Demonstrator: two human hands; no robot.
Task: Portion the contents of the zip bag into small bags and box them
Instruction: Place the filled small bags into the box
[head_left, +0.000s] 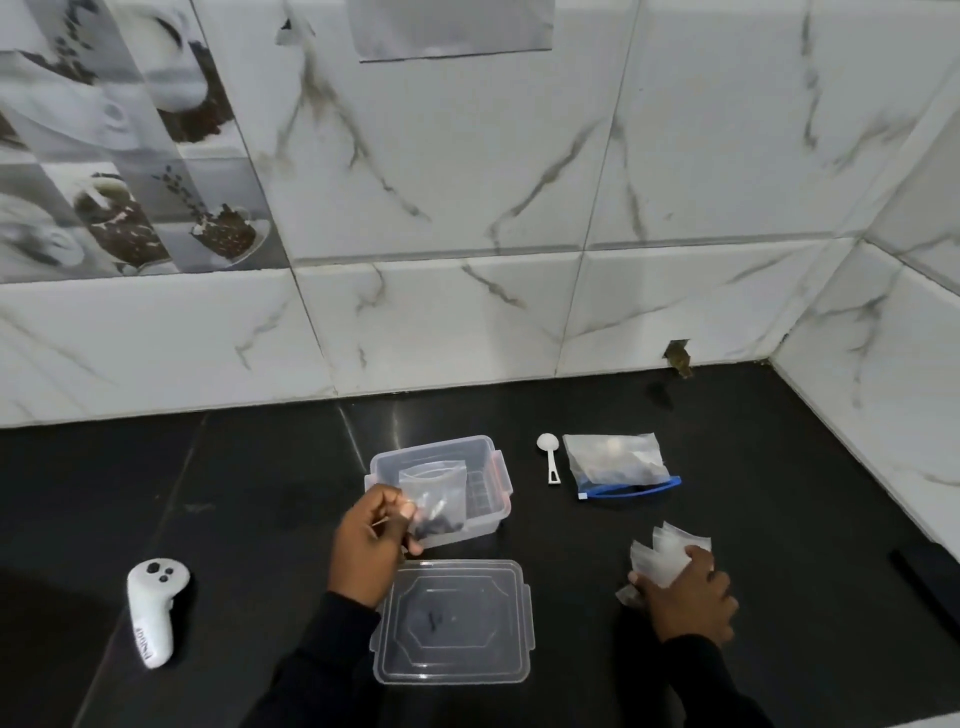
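Note:
My left hand (371, 543) pinches a small clear bag (435, 496) with dark bits at its bottom, held just over the front of the clear plastic box (485, 452). The box stands open on the black counter, and its clear lid (454, 621) lies flat in front of it. My right hand (688, 597) grips a stack of empty small bags (665, 553) on the counter to the right. The zip bag (618, 465) with a blue slider lies behind them, dark contents inside. A white scoop (549, 457) rests beside it.
A white hand controller (154, 608) lies on the counter at the left. Marble-patterned tiled walls (467, 312) close off the back and the right side. A dark strip (919, 577) lies at the right edge.

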